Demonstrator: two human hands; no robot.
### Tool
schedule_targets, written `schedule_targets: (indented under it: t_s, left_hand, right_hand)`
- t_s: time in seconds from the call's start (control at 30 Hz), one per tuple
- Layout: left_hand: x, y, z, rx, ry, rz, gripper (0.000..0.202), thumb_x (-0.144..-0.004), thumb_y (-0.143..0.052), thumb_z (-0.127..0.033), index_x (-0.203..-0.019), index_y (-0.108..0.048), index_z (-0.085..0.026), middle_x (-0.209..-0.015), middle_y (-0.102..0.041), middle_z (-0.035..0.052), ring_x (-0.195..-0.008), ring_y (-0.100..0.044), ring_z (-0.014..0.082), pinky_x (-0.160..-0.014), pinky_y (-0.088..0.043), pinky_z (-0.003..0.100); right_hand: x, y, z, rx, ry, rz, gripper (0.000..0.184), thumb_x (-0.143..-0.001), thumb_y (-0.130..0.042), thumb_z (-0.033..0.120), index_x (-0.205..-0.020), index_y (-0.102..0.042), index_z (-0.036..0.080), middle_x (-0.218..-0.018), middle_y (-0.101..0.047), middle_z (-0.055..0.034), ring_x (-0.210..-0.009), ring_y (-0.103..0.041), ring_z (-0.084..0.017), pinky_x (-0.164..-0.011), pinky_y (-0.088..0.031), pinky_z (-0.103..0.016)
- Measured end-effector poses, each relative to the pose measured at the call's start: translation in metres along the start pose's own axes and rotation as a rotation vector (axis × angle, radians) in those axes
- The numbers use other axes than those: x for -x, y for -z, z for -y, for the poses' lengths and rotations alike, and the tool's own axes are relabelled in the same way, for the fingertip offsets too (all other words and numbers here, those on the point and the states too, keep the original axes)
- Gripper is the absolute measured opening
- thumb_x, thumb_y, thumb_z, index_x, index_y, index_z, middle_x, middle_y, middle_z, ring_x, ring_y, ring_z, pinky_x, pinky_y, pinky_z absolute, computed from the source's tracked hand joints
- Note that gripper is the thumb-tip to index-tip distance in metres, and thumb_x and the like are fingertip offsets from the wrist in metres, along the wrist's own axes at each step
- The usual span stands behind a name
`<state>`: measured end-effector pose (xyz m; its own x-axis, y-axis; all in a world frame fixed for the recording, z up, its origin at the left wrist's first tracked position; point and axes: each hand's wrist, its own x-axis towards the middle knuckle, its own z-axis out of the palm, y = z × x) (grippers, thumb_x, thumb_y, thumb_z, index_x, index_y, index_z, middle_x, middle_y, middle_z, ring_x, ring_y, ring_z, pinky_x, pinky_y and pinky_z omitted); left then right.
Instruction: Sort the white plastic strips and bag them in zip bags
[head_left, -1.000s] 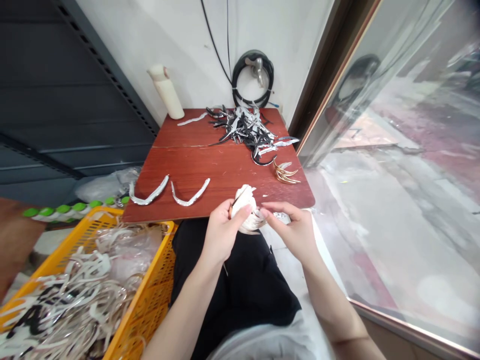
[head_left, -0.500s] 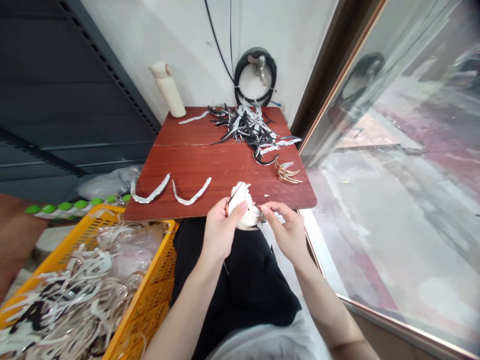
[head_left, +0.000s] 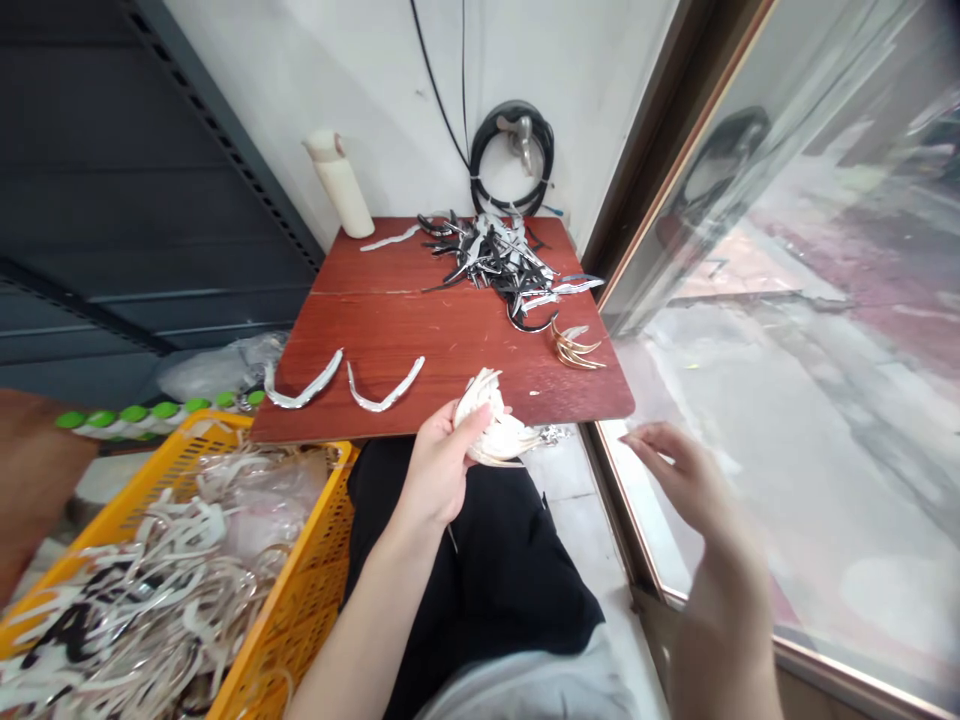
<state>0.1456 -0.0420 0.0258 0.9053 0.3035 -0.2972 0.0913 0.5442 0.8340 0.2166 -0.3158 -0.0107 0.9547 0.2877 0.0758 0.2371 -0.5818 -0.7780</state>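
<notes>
A bundle of white curved strips [head_left: 491, 425] with thin gold-toned edges is in my left hand [head_left: 439, 465], its thumb pressed across the top. Small shiny silvery bits [head_left: 553, 434] stick out at the bundle's right end. My right hand [head_left: 675, 470] is apart from it, off the table's right corner, slightly blurred. Its thumb and fingertips are close together in a pinch; anything between them is too small to make out. Two silvery curved strips [head_left: 306, 385] lie on the table's left front. Several gold curved strips [head_left: 576, 348] lie near the right edge.
A pile of black and silvery strips [head_left: 495, 250] covers the back of the red-brown table [head_left: 375, 320]. A white bottle [head_left: 341, 185] stands at the back left. On the left is a yellow basket [head_left: 292, 560] full of strips. A glass panel [head_left: 750, 400] borders the right side.
My right hand has left the bundle and moved to the right, past the table's corner. My left hand still holds the bundle in about the same place.
</notes>
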Motion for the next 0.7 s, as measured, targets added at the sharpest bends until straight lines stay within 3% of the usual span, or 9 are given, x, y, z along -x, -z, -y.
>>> schedule_targets:
  t_s: [0.07,0.13,0.27,0.43,0.57,0.7]
  left_hand:
    - [0.002,-0.001,-0.001,0.012,0.017,0.017,0.030,-0.075,-0.077,-0.030,-0.098,-0.071,-0.012,-0.089,-0.075,0.0087,-0.079,-0.070,0.0173,-0.069,-0.054,0.021]
    - [0.003,-0.004,-0.001,0.017,0.035,0.044,0.031,-0.074,-0.077,-0.030,-0.100,-0.071,-0.013,-0.089,-0.075,0.0088,-0.080,-0.070,0.0175,-0.070,-0.054,0.022]
    - [0.007,-0.009,0.002,-0.009,0.056,0.096,0.032,-0.074,-0.077,-0.031,-0.100,-0.071,-0.013,-0.089,-0.075,0.0083,-0.079,-0.069,0.0181,-0.070,-0.053,0.024]
    - [0.015,-0.006,0.002,-0.059,0.044,0.117,0.028,-0.075,-0.076,-0.033,-0.095,-0.071,-0.015,-0.086,-0.073,0.0059,-0.075,-0.067,0.0162,-0.068,-0.052,0.024]
    - [0.017,0.001,0.000,-0.039,0.025,0.086,0.027,-0.075,-0.077,-0.033,-0.095,-0.071,-0.015,-0.084,-0.073,0.0047,-0.074,-0.067,0.0152,-0.068,-0.051,0.023]
    - [0.014,0.008,0.000,-0.003,0.001,0.040,0.024,-0.075,-0.077,-0.032,-0.090,-0.071,-0.014,-0.080,-0.072,0.0045,-0.072,-0.066,0.0143,-0.068,-0.051,0.023]
  right_hand:
    - [0.010,0.016,-0.016,0.173,-0.011,-0.073,0.033,-0.080,-0.069,0.047,-0.102,-0.063,0.022,-0.127,-0.059,-0.0113,-0.113,-0.057,-0.031,-0.089,-0.047,-0.044]
    - [0.017,0.020,-0.014,0.193,0.012,-0.132,0.041,-0.078,-0.071,0.047,-0.111,-0.062,0.025,-0.136,-0.052,-0.0106,-0.122,-0.052,-0.033,-0.093,-0.046,-0.045]
    - [0.012,-0.001,0.037,-0.143,0.114,-0.094,0.018,-0.090,-0.060,0.040,-0.098,-0.066,0.025,-0.110,-0.068,-0.0055,-0.106,-0.062,-0.024,-0.093,-0.048,-0.037]
    - [-0.005,-0.043,0.101,-0.299,0.176,0.085,0.017,-0.087,-0.065,0.038,-0.093,-0.069,0.023,-0.093,-0.071,-0.0032,-0.088,-0.065,-0.021,-0.081,-0.051,-0.032]
    - [-0.011,-0.063,0.112,-0.379,0.209,0.195,0.017,-0.089,-0.062,0.037,-0.086,-0.069,0.022,-0.083,-0.070,-0.0018,-0.076,-0.064,-0.019,-0.071,-0.051,-0.030]
    - [-0.013,-0.070,0.108,-0.361,0.210,0.145,0.018,-0.092,-0.058,0.037,-0.086,-0.066,0.021,-0.082,-0.069,-0.0016,-0.076,-0.063,-0.018,-0.070,-0.048,-0.028]
